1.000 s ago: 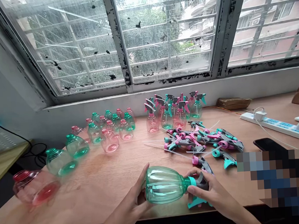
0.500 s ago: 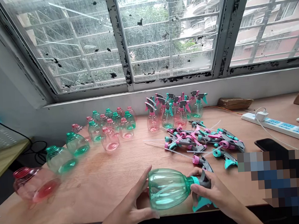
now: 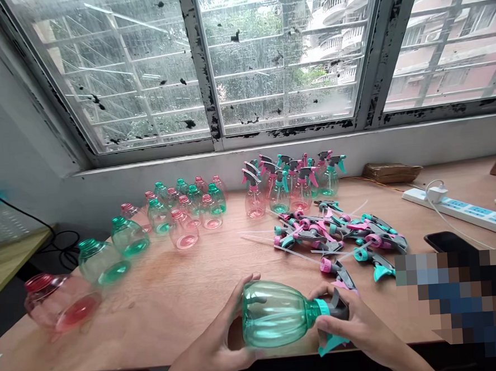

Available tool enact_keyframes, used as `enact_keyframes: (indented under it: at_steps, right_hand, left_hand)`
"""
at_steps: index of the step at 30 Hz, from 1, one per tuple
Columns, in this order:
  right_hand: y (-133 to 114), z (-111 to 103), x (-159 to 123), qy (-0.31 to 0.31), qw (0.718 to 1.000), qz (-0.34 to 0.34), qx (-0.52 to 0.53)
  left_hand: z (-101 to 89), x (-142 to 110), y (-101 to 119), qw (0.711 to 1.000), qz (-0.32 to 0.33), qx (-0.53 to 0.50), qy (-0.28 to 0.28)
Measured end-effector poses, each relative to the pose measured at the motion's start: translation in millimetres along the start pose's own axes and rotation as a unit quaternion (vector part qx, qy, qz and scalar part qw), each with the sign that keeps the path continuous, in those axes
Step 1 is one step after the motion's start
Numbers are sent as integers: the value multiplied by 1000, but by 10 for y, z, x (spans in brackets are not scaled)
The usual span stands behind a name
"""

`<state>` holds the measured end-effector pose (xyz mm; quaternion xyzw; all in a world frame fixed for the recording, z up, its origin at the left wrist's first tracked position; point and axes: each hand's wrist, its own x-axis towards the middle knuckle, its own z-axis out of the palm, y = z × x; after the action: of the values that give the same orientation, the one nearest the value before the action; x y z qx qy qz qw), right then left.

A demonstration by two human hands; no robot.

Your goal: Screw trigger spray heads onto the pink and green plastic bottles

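A clear green spray bottle (image 3: pixel 275 313) lies sideways between my hands, just above the table's front edge. My left hand (image 3: pixel 221 332) wraps round its base, thumb below and fingers behind. At the neck, my right hand (image 3: pixel 348 319) grips the turquoise collar of the grey spray head (image 3: pixel 338 306), whose turquoise trigger (image 3: pixel 333 344) points down. The collar sits against the bottle's neck, and a tube shows faintly inside. Just beyond my right hand lies a loose pink and grey spray head (image 3: pixel 337 272), near a pile of pink and turquoise spray heads (image 3: pixel 318 229).
Open pink and green bottles (image 3: pixel 183 231) stand at the back left, with a larger-looking pink one (image 3: pixel 62 303) near the left edge. Bottles with spray heads (image 3: pixel 280 192) stand by the wall. At right are a power strip (image 3: pixel 463 208) and a phone (image 3: pixel 448 241).
The bottle has shifted slightly left in my hands, and my left hand has moved with it. My right hand stays at the collar, its fingers slightly shifted.
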<state>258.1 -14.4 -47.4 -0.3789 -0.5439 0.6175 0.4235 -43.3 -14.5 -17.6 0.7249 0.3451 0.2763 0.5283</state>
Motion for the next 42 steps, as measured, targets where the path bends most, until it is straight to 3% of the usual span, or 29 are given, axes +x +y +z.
enact_keyframes:
  at_steps: [9, 12, 15, 23, 31, 42]
  right_hand:
    - [2, 9, 12, 8, 1000, 12, 4]
    - [2, 7, 10, 8, 1000, 14, 4]
    - [1, 1, 13, 12, 1000, 11, 5]
    - [15, -6, 20, 16, 1000, 8, 9]
    - [-3, 15, 19, 13, 1000, 6, 18]
    - [-9, 4, 61, 31, 999, -6, 35]
  left_hand:
    - [17, -15, -38, 998, -41, -24, 28]
    - [-7, -18, -19, 998, -27, -65, 3]
    - [-25, -19, 1, 999, -16, -32, -18]
    - [12, -5, 4, 999, -16, 28, -4]
    - [-44, -26, -94, 999, -50, 14, 1]
    - [15, 29, 30, 998, -52, -8, 20]
